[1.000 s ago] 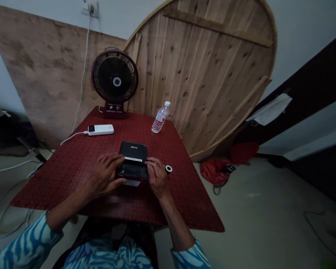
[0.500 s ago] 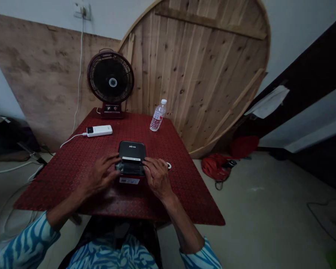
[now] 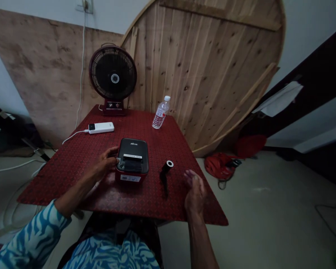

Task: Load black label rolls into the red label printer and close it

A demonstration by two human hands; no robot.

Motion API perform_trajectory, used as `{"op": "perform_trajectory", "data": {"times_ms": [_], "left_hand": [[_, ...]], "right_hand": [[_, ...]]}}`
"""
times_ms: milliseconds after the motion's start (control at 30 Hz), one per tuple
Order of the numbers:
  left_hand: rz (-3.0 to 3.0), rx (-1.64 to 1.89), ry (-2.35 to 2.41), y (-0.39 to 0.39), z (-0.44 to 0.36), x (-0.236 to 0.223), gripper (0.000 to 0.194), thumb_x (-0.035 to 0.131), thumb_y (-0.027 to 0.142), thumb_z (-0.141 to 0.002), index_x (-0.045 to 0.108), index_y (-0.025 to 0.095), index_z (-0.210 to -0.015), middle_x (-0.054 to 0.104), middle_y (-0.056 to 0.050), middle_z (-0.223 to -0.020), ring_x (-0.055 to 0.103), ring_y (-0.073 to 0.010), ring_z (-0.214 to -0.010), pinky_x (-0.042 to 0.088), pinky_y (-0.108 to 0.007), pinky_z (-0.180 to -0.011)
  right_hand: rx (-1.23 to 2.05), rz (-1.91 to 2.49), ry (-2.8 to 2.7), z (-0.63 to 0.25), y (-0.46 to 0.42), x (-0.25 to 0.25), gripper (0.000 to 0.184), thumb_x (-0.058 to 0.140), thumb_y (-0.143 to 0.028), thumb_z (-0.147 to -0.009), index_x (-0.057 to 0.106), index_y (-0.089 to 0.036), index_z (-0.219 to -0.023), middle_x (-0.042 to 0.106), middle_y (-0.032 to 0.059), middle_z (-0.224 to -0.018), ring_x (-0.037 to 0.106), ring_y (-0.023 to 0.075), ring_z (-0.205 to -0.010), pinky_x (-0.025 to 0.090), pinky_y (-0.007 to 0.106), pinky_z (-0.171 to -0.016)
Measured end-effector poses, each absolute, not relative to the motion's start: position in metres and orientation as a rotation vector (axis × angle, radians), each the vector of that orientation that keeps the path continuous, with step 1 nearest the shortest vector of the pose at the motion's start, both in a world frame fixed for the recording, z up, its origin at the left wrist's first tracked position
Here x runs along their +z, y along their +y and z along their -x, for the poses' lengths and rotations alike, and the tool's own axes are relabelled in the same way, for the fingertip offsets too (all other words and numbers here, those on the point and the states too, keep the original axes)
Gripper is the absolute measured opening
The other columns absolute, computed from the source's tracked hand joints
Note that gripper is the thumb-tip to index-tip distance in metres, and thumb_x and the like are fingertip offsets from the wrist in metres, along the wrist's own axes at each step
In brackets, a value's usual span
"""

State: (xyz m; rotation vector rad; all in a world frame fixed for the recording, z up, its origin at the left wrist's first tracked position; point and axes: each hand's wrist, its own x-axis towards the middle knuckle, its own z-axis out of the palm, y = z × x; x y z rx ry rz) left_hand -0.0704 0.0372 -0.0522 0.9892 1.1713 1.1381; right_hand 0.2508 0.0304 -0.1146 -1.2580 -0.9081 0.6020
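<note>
A small label printer, black on top with a red base, sits on the table. A white strip runs across its lid, and a barcode label is on its front. My left hand holds the printer's left side, its fingers curled against the edge. Over the table's right part is my right hand, palm turned inward, fingers apart and nothing in them. Between that hand and the printer lies a black roll with a white core; a loose black strip trails from it toward me.
The red patterned table also bears a white power bank with a cable, a water bottle and a fan. A round wooden board leans on the wall behind. A red bag lies on the floor at right.
My right hand has let go of the printer's right side and moved right, uncovering the black roll. My left hand stays at the printer's left side. The view has shifted slightly.
</note>
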Motion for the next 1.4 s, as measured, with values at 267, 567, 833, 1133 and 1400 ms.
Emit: {"op": "perform_trajectory", "data": {"times_ms": [267,567,833,1133,1400], "left_hand": [[-0.812,1.217,1.125,0.043,0.061,-0.054,0.067,0.056,0.015,-0.05,0.053,0.018,-0.117,0.066,-0.008,-0.109,0.066,-0.0189,-0.081,0.049,-0.027,-0.063],[-0.722,1.25,1.131,0.047,0.061,-0.064,0.067,0.058,0.015,-0.048,0.056,0.02,-0.115,0.065,-0.008,-0.112,0.066,-0.0208,-0.08,0.05,-0.027,-0.058],[-0.873,1.238,1.138,0.041,0.068,-0.056,0.063,0.063,0.02,-0.057,0.054,0.017,-0.119,0.066,-0.011,-0.113,0.066,-0.0232,-0.089,0.052,-0.031,-0.071],[-2.156,0.81,1.557,0.087,0.091,-0.034,0.038,0.051,0.024,-0.073,0.067,0.019,-0.107,0.066,-0.01,-0.111,0.054,-0.0298,-0.109,0.038,-0.051,-0.098],[-2.493,0.388,1.442,0.085,0.085,-0.004,0.044,0.05,0.031,-0.08,0.054,0.02,-0.122,0.06,-0.01,-0.121,0.054,-0.027,-0.112,0.041,-0.043,-0.095]], "right_hand": [[0.782,1.226,-0.772,-0.251,0.028,-0.13,0.035,0.06,-0.046,-0.077,0.066,-0.016,-0.094,0.07,0.0072,-0.094,0.064,0.0196,-0.088,0.045,0.04,-0.091],[0.782,1.216,-0.771,-0.251,0.026,-0.132,0.037,0.062,-0.049,-0.075,0.067,-0.017,-0.094,0.07,0.0069,-0.093,0.064,0.0209,-0.09,0.044,0.042,-0.092],[0.83,1.199,-0.782,-0.254,0.025,-0.136,0.038,0.062,-0.051,-0.076,0.067,-0.019,-0.098,0.07,0.0059,-0.095,0.063,0.0199,-0.093,0.042,0.039,-0.095],[0.859,1.198,-0.776,-0.253,0.023,-0.134,0.034,0.064,-0.047,-0.076,0.068,-0.021,-0.097,0.072,0.0059,-0.097,0.065,0.0212,-0.095,0.044,0.038,-0.093],[0.899,1.16,-0.773,-0.254,0.021,-0.135,0.032,0.063,-0.045,-0.077,0.068,-0.021,-0.099,0.072,0.0055,-0.097,0.065,0.0206,-0.095,0.044,0.038,-0.092]]}}
